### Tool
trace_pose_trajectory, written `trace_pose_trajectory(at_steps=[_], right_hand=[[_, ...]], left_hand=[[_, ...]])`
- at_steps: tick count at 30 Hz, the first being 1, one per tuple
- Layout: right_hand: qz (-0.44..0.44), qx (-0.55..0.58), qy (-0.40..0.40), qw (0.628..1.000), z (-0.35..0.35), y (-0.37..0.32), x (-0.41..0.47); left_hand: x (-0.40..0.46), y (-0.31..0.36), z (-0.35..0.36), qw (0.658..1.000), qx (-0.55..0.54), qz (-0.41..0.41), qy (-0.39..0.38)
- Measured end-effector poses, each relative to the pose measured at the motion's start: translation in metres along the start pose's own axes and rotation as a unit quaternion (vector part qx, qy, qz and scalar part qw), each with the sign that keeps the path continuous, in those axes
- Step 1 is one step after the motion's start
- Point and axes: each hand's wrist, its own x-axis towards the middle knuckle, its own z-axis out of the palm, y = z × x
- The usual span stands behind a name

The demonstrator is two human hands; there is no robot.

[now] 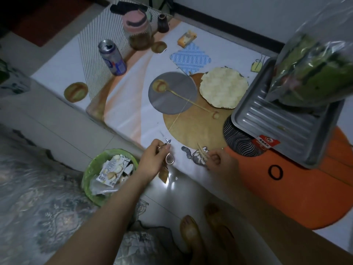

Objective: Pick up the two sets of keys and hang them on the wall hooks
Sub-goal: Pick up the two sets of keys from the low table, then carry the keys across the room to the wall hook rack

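Observation:
My left hand [152,159] is at the table's near edge, pinching a set of keys [168,155]: a silvery key pokes up past my fingers, a metal ring hangs below, and a brown tag dangles under it. My right hand [219,159] rests on the table just to the right, fingers closed on a small pale, stick-like object [202,152] lying over a grey printed patch; whether this is the second key set I cannot tell. No wall hooks are in view.
A green waste bin [87,176] stands below the table edge by my left arm. On the table sit a drink can [112,58], a jar [137,29], a round flatbread [223,87], a metal tray [286,127] holding bagged greens [313,64], and a black hair tie [275,172].

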Motion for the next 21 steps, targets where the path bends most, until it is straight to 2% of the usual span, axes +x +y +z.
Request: trace_pose_trajectory(at_steps=[2, 5, 11, 14, 18, 21], right_hand=[[0.004, 0.04, 0.012, 0.999, -0.011, -0.015, -0.003], [0.027, 0.098, -0.014, 0.995, -0.032, -0.037, -0.006], [0.042, 0.196, -0.018, 0.98, -0.097, -0.08, -0.019], [0.039, 0.263, -0.013, 0.964, -0.139, -0.101, -0.027], [0.005, 0.296, 0.009, 0.955, -0.207, -0.125, -0.035], [-0.028, 0.302, 0.026, 0.953, -0.265, -0.137, -0.043]], left_hand=[[-0.011, 0.012, 0.003, 0.997, -0.078, -0.025, -0.005], [-0.026, 0.038, 0.003, 0.984, -0.173, -0.047, 0.018], [-0.06, 0.112, 0.005, 0.986, -0.162, 0.013, 0.037], [-0.082, 0.156, 0.014, 0.987, -0.151, 0.06, 0.019], [-0.112, 0.221, 0.032, 0.983, -0.148, 0.106, 0.004], [-0.139, 0.271, 0.055, 0.978, -0.174, 0.11, -0.014]])
